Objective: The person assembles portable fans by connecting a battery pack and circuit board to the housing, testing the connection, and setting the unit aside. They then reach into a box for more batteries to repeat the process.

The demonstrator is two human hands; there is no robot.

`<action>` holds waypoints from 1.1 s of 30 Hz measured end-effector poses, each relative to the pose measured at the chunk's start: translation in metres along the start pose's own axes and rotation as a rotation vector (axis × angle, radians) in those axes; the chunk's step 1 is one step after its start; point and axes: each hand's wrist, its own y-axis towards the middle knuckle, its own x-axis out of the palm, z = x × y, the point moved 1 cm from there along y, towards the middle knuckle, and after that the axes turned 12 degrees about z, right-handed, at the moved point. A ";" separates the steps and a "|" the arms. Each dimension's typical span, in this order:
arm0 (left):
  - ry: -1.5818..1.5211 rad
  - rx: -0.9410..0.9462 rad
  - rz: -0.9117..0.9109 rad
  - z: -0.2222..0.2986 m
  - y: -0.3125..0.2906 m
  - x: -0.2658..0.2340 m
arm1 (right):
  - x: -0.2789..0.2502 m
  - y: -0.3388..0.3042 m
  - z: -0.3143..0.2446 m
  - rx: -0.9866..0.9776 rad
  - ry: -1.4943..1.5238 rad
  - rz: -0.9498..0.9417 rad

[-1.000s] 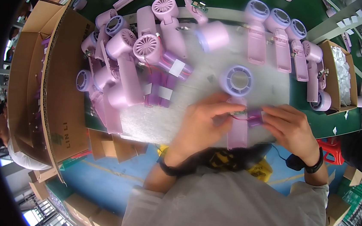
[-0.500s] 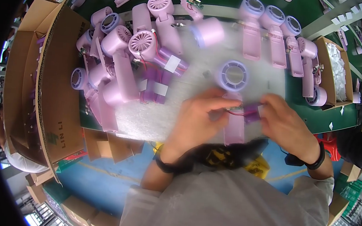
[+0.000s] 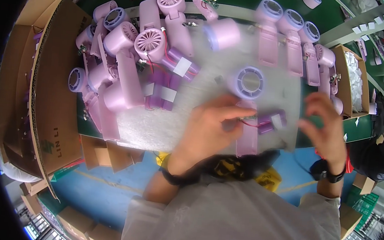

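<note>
A pink handheld fan (image 3: pixel 246 145) with a lavender ring head lies in front of me, its handle shell pointing toward me. My left hand (image 3: pixel 212 128) is closed over the handle, thumb and forefinger on a small green circuit board (image 3: pixel 248 117) there. Red wires run from the board to a purple battery pack (image 3: pixel 265 125) with a white label, lying just right of the handle. Off to the right of the battery, my right hand (image 3: pixel 326 125) is raised with thumb and fingers apart, holding nothing; it is slightly blurred.
Pink fan parts (image 3: pixel 125 68) crowd the left of the mat, with more purple battery packs (image 3: pixel 161 96) beside them. Several open fan bodies (image 3: pixel 293 55) line the far right. A small carton (image 3: pixel 349 83) holds white pieces. A tall cardboard box (image 3: pixel 58 104) borders the left.
My right hand has let go of the battery pack and moved right, its fingers spreading. The battery now lies beside the handle. My left hand stays at the board.
</note>
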 end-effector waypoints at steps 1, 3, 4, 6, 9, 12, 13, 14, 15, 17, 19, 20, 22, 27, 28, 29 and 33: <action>-0.003 -0.010 -0.004 0.000 0.001 0.000 | 0.016 -0.005 -0.010 -0.141 -0.006 -0.059; -0.003 -0.035 -0.002 0.001 -0.001 -0.003 | 0.032 -0.007 -0.012 -0.165 -0.070 -0.074; -0.004 -0.036 -0.003 0.001 -0.001 -0.002 | 0.037 -0.009 -0.011 -0.191 -0.134 -0.085; -0.005 -0.001 0.005 0.000 -0.001 0.000 | 0.042 -0.008 -0.007 -0.223 -0.198 -0.096; -0.008 0.011 0.008 0.000 -0.001 -0.001 | 0.042 -0.007 0.000 -0.293 -0.085 -0.096; -0.010 -0.004 0.005 0.000 -0.001 -0.002 | 0.039 -0.007 0.000 -0.228 -0.083 -0.132; -0.011 0.000 0.005 -0.001 -0.002 -0.001 | 0.038 -0.007 0.000 -0.194 -0.082 -0.149; -0.011 0.003 0.005 -0.001 -0.002 -0.001 | 0.037 -0.006 -0.003 -0.196 -0.082 -0.150; -0.013 0.008 0.002 -0.001 -0.002 0.000 | 0.037 -0.007 -0.007 -0.204 -0.087 -0.154; -0.011 0.007 0.002 -0.001 -0.001 0.000 | 0.037 -0.007 -0.012 -0.218 -0.096 -0.163; -0.004 0.002 0.005 0.000 -0.001 -0.001 | 0.042 -0.008 -0.009 -0.222 -0.090 -0.160; -0.003 0.004 0.006 0.000 -0.001 -0.001 | 0.045 -0.009 -0.006 -0.229 -0.081 -0.159; -0.006 0.001 0.003 -0.001 -0.001 -0.002 | 0.045 -0.006 -0.002 -0.238 -0.073 -0.158; -0.007 0.050 0.021 -0.003 -0.003 -0.001 | -0.014 0.005 0.064 -0.052 0.032 0.153; -0.005 0.046 0.028 -0.003 -0.004 -0.002 | -0.042 0.006 0.098 0.037 -0.170 0.326; -0.008 0.037 0.021 -0.002 -0.003 0.000 | -0.064 0.003 0.121 0.138 -0.379 0.507; -0.013 -0.005 0.021 0.000 -0.001 0.002 | -0.050 0.004 0.076 0.239 -0.447 0.568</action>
